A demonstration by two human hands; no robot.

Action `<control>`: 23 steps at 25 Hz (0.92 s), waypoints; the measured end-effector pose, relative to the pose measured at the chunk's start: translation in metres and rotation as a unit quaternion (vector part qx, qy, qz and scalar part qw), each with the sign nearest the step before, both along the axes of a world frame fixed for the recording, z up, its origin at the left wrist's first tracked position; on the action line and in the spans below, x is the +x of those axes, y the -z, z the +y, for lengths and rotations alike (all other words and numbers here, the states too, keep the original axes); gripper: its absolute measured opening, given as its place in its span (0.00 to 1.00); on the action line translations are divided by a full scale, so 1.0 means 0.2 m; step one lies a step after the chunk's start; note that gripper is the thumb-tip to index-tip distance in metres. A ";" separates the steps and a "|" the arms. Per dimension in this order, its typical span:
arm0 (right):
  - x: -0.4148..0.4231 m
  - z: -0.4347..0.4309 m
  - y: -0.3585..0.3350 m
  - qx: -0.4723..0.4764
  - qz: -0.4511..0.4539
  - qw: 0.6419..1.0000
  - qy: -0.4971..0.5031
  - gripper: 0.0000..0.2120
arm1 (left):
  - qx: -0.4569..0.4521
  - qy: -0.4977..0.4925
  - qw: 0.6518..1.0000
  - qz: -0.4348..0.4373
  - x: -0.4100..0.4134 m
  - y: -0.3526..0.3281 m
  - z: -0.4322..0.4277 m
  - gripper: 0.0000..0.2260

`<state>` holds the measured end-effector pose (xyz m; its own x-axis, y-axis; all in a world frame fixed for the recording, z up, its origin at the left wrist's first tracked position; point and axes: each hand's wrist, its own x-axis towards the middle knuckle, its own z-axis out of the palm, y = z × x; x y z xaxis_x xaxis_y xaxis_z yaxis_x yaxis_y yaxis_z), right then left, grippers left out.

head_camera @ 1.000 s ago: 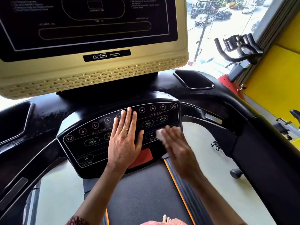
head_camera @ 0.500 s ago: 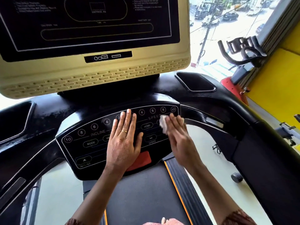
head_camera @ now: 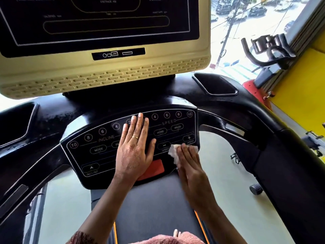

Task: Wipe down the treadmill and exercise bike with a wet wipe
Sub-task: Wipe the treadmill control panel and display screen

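Note:
I stand on a treadmill, facing its black button panel [head_camera: 98,155] marked INCLINE and SPEED. My left hand [head_camera: 135,148] lies flat on the middle of the panel with straight fingers and a ring on one finger. My right hand [head_camera: 189,161] presses a crumpled white wet wipe [head_camera: 174,153] with straight fingers against the panel's lower right, by the SPEED minus button. An exercise bike [head_camera: 269,51] with black handlebars and a red frame stands at the upper right by the window.
A beige-framed display screen [head_camera: 105,74] rises above the panel. Black cup trays [head_camera: 216,85] sit on both sides of the console, and curved handrails [head_camera: 263,120] run back on each side. The running belt [head_camera: 154,205] lies below. A yellow wall [head_camera: 302,95] is on the right.
My right hand has slid the wipe down from the panel's upper right to its lower right edge. My left hand has stayed flat in the same place.

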<state>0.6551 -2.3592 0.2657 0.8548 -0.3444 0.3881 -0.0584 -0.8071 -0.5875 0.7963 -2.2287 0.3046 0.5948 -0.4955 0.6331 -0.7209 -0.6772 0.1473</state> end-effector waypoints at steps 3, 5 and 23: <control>0.12 -0.05 -0.05 -0.029 -0.026 0.999 -0.002 0.24 | -0.001 0.000 1.000 -0.002 0.00 0.00 0.00 0.25; 0.33 -0.13 -0.14 -0.053 -0.051 0.997 0.013 0.22 | -0.001 0.001 1.000 -0.001 0.00 0.00 0.00 0.25; 0.48 0.22 -0.20 -0.062 -0.048 0.996 -0.041 0.22 | -0.029 -0.015 0.998 0.044 0.00 0.00 0.36 0.24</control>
<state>0.7511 -2.3148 0.3062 0.8348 -0.2205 0.5044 0.0615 -0.8732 -0.4835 0.7959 -2.1567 0.3037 0.6640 -0.4402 0.6044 -0.6827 -0.6867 0.2497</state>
